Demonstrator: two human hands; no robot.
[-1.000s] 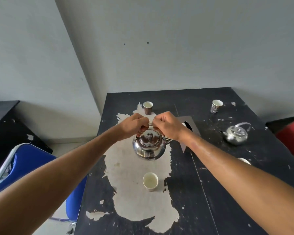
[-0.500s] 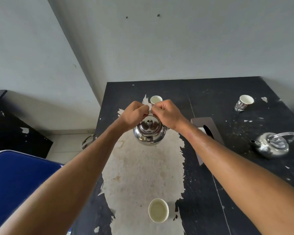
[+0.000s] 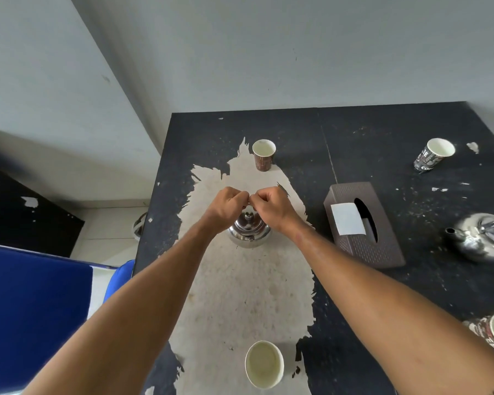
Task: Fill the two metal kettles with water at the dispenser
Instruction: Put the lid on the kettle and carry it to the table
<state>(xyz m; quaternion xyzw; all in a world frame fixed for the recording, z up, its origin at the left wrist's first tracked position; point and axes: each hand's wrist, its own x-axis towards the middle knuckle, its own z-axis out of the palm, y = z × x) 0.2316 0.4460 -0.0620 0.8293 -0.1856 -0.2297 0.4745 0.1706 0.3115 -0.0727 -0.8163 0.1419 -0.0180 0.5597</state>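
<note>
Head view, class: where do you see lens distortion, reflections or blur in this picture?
Head view: the wide lens bows the table edges and stretches the forearms; the held kettle mirrors its surroundings; the second kettle at the right edge shines and looks slightly smeared; the blue chair at the left is soft.

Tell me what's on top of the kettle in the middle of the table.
Both hands, left and right, grip the handle above the kettle. Its lid knob shows between the wrists; the handle itself is hidden by the fingers.
</note>
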